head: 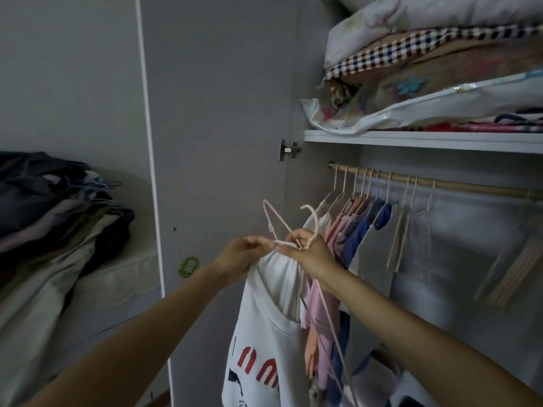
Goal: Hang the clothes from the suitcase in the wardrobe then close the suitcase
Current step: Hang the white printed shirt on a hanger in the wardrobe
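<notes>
Head view: your left hand (245, 254) pinches white shirt (264, 333) collar; right hand (308, 249) grips pale hangers (313, 221), just beside clothes on wardrobe rail (470, 188).

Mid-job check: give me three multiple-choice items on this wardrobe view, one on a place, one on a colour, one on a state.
1. Where is the folded bedding?
A. On the shelf above the rail
B. Hanging on the rail
C. On the floor

2. What colour is the print on the white T-shirt?
A. Green
B. Red
C. Yellow

3. What is the right hand doing?
A. Hanging idle
B. Pressing the door
C. Gripping a pale pink hanger

Answers: 1 A, it lies on the shelf over the wooden rail. 2 B, red letters show. 3 C, its fingers curl round the wire while the left hand pinches the shirt's top.
</notes>
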